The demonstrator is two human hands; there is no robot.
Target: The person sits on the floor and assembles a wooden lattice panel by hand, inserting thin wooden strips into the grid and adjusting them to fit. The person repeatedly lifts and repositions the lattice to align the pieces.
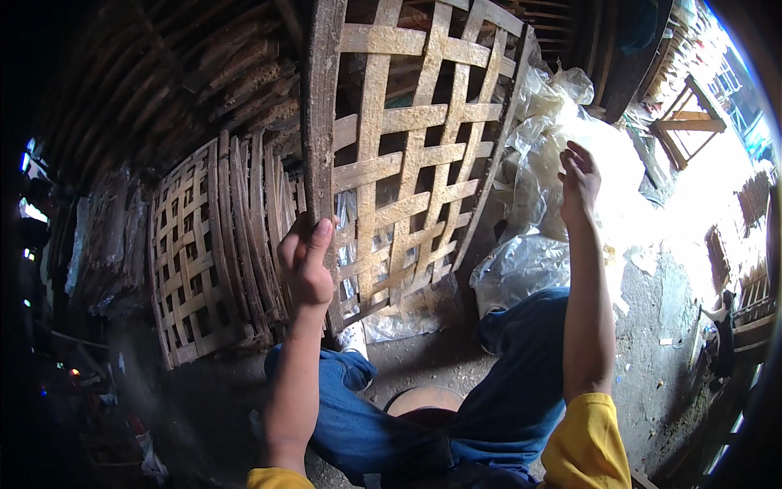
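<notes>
My left hand [308, 265] is closed round the dark wooden side bar of a woven bamboo rack [415, 118], thumb pressed on the bar. The rack stands upright in front of me, tilted, its flat strips crossing in an open lattice between wooden side bars. Its strips carry a pale, crusty coating. My right hand [579, 183] is raised to the right of the rack, apart from it, with fingers loosely bent and nothing in them. Behind that hand lie heaped clear plastic sheets [525, 265].
At the left leans a stack of similar bamboo racks [191, 236]. More dark slatted racks are piled behind. A round stool top [423, 399] shows between my legs. On the far right stands a wooden frame [688, 124] in bright light, with scraps on the grey floor [652, 375].
</notes>
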